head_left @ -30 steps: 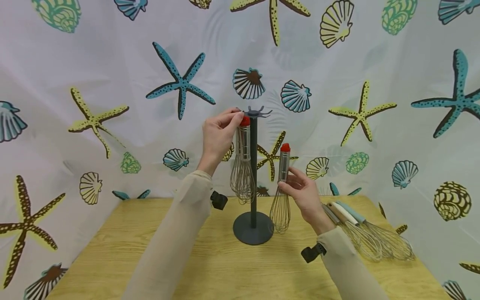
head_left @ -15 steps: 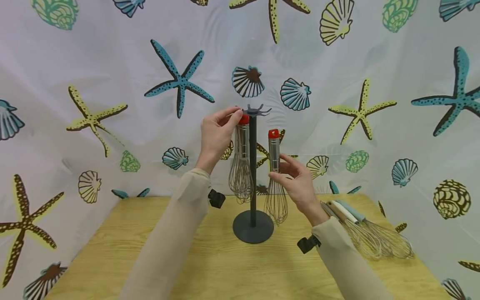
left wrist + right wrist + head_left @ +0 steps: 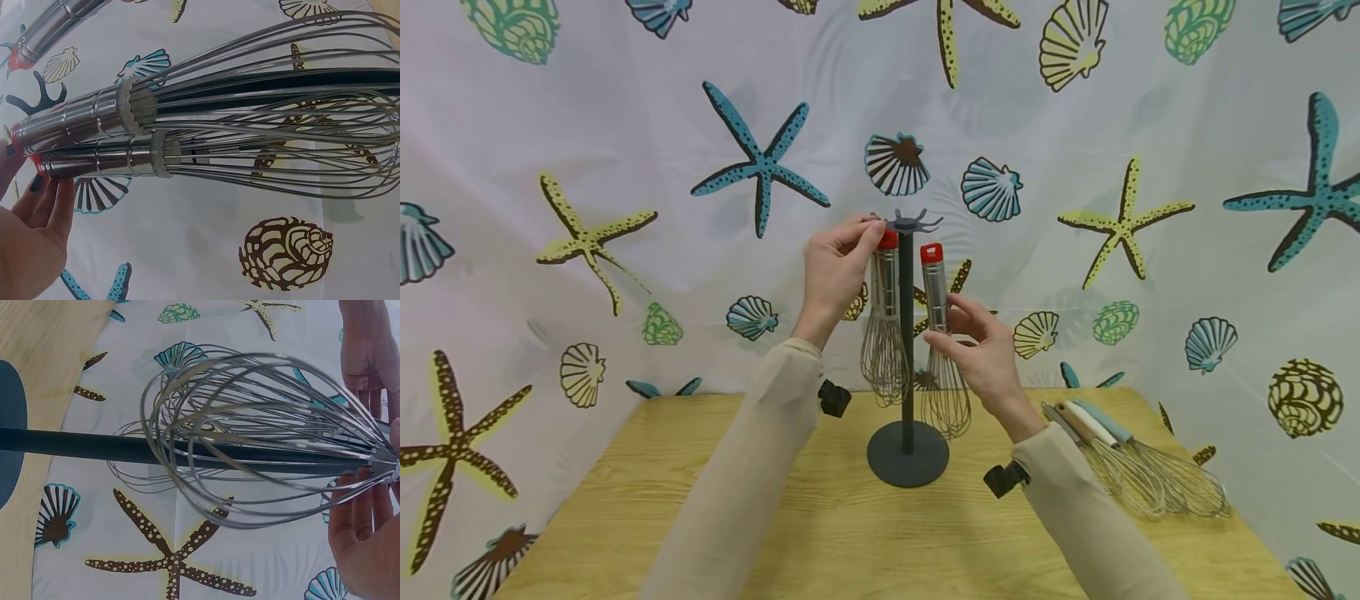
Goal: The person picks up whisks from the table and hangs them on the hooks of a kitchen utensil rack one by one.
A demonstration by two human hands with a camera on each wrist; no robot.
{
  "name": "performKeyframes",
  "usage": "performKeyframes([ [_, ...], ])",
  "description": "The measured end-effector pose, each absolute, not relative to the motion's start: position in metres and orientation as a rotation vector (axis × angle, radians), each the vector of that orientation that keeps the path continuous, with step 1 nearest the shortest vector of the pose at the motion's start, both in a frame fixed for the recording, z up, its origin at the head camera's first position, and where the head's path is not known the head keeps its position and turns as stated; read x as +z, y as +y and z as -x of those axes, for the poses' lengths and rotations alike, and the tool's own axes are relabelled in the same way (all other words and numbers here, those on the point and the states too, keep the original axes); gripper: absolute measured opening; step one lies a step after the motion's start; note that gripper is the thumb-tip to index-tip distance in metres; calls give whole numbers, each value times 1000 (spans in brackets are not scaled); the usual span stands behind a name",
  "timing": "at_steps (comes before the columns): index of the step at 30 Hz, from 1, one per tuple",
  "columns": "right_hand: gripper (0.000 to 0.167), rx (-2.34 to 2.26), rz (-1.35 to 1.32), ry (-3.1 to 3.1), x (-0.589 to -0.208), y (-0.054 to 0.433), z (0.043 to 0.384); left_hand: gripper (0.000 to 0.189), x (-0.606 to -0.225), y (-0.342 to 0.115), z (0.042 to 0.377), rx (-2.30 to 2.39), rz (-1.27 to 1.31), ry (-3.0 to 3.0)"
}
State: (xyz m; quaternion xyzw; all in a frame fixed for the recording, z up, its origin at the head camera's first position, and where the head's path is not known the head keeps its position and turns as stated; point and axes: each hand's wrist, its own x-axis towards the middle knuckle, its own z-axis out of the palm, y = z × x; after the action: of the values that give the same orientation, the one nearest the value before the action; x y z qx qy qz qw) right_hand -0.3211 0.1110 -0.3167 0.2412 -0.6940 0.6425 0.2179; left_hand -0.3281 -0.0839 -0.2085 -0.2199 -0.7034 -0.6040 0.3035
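Right hand (image 3: pixel 981 346): thumb and fingers grasp a steel whisk (image 3: pixel 936 296) at the low end of its handle. Whisk is in the air right of the stand (image 3: pixel 907 358), near upright, top leaning slightly toward the post; its red cap (image 3: pixel 932 259) sits just below the hooks (image 3: pixel 931 226), not hung. Left hand (image 3: pixel 833 275): thumb and fingers pinch a second whisk (image 3: pixel 886 279) by its cap, beside the post's left side. Left wrist view shows a third whisk (image 3: pixel 94 161) right against that one; can't tell which of the two a hook carries. Step looks like hanging the right one. Low grip is good, leaves the cap free. I'd lift, square the cap slot to a right-side hook tip, slide on, lower until the hook takes the weight, then let go. Watch the wires against the post. Left should keep its pinch meanwhile; a lopsided load could rock the stand.
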Motion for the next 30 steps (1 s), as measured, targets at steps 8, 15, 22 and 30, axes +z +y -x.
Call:
performKeyframes([
  [8, 56, 1748, -686, -1920, -310, 104, 323, 26, -209, -86, 329, -1590, 583, -1885],
  [15, 56, 1762, -673, -1915, -302, 94, 325, 27, -210, -88, 329, -1573, 607, -1889],
  [22, 54, 1785, -640, -1916, -298, 86, 328, 26, -209, -88, 330, -1582, 606, -1884],
  [30, 54, 1771, -586, -1929, -300, 87, 333, 26, -208, -87, 330, -1581, 614, -1874],
])
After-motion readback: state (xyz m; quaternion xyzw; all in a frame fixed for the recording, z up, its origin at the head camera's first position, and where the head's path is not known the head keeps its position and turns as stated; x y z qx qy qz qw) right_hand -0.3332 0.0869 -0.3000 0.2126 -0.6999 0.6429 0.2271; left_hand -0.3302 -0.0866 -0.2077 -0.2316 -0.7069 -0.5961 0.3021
